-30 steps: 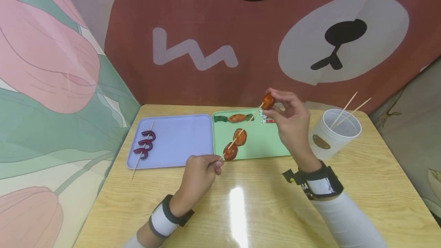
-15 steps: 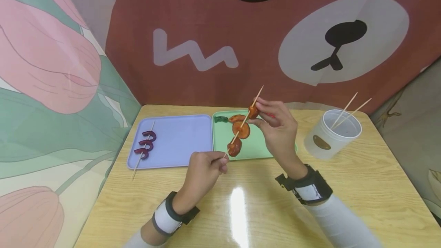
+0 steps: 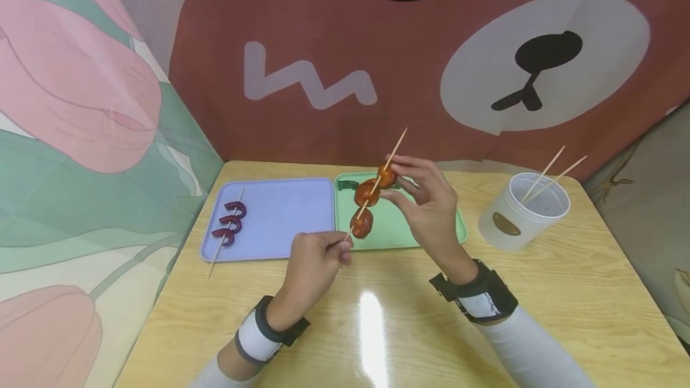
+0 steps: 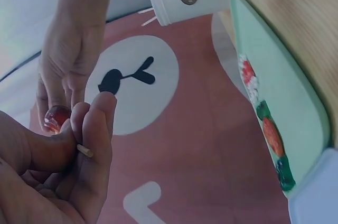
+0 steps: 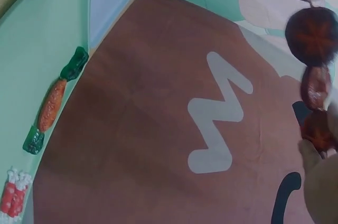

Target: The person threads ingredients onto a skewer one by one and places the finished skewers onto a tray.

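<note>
A bamboo skewer (image 3: 397, 147) carrying three brown mushroom caps is held in the air, tilted up to the right. My left hand (image 3: 315, 265) pinches its lower end; in the left wrist view the blunt end of the stick pokes out between the fingers. With thumb and fingertips my right hand (image 3: 431, 214) grips the top mushroom (image 3: 386, 176), and the pointed tip sticks out beyond it. Just below sits the middle mushroom (image 3: 367, 193), close to the top one. The lowest mushroom (image 3: 362, 223) is nearest the left hand. A star-shaped cut marks one cap (image 5: 311, 36) in the right wrist view.
Behind the hands lies a green tray (image 3: 399, 229) with an orange piece between green ones (image 5: 53, 105) and red-and-white pieces (image 5: 15, 195). Left of it, a purple tray (image 3: 286, 217) bears a skewer of three dark red curled pieces (image 3: 230, 220). A white bucket (image 3: 498, 226) holds two skewers.
The right hand has come down and left, sliding the top mushroom along the skewer, so the tip now shows past it. The middle mushroom now sits closer to the top one.
</note>
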`<state>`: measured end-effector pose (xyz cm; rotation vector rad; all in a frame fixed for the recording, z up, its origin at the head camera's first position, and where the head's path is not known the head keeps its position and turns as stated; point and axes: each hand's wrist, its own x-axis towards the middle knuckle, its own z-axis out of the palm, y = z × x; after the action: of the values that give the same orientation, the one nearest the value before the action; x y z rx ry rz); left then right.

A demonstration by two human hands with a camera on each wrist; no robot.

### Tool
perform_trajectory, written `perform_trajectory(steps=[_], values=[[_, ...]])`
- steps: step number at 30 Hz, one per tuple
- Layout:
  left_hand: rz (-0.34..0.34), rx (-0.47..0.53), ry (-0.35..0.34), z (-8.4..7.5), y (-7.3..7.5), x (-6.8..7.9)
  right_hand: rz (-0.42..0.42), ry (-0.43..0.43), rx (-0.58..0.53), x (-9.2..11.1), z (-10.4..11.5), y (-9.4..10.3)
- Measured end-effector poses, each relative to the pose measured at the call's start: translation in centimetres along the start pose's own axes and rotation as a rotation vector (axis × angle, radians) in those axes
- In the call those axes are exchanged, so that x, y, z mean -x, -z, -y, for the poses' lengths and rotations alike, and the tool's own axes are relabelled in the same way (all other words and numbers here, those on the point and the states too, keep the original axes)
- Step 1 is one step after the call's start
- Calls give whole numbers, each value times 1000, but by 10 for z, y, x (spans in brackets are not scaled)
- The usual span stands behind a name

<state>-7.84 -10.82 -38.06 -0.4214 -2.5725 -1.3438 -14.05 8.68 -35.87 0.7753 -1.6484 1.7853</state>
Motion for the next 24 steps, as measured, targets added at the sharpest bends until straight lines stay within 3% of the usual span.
perform_trajectory(steps=[3,8,10,16,18,24], values=[[-35,-69,-26,6,2,0,41,-159,-62,1,-3,2],[-52,-122,-45,13,4,2,178,-532,-164,5,-7,3],[-57,-144,-44,15,5,4,237,-617,-174,7,-9,2],[-110,-290,-30,41,14,8,299,-709,-8,12,-16,3],[-133,-344,-4,59,20,9,311,-730,60,16,-20,9],[-188,-507,128,120,46,12,318,-758,103,33,-32,34]])
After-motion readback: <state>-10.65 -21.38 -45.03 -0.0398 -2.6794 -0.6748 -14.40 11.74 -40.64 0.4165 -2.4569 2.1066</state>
